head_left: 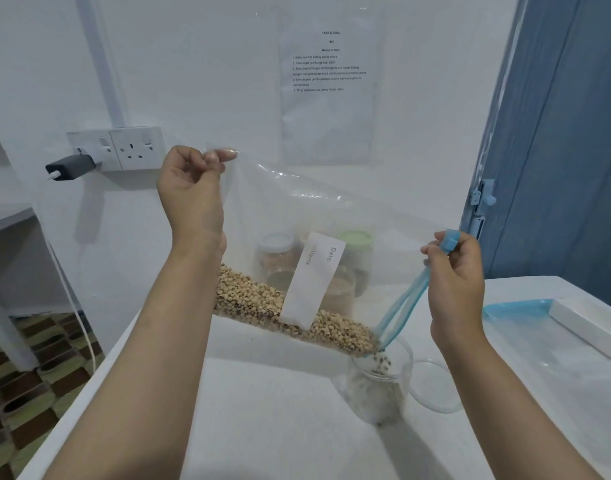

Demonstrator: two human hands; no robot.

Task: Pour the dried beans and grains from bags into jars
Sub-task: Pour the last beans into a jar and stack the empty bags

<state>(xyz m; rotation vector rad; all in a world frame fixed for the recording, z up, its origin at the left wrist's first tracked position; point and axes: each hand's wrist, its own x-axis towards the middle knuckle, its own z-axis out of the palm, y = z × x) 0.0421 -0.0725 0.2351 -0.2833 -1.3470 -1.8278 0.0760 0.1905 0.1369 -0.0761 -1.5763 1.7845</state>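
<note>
A clear zip bag (297, 216) with a white label hangs tilted over the table, pale black-eyed beans (262, 299) lying along its lower edge. My left hand (193, 188) pinches the bag's upper corner and lifts it high. My right hand (453, 271) pinches the blue zip end at the bag's mouth. The mouth points down into a clear glass jar (380, 389) on the table, where beans are dropping in; the jar holds some beans.
Several lidded jars (276, 251) stand at the back of the white table (262, 427), seen through the bag. A clear lid (435, 389) lies right of the jar. Another blue-zip bag (518, 310) lies at right. A wall socket with a plugged charger (72, 166) is at left.
</note>
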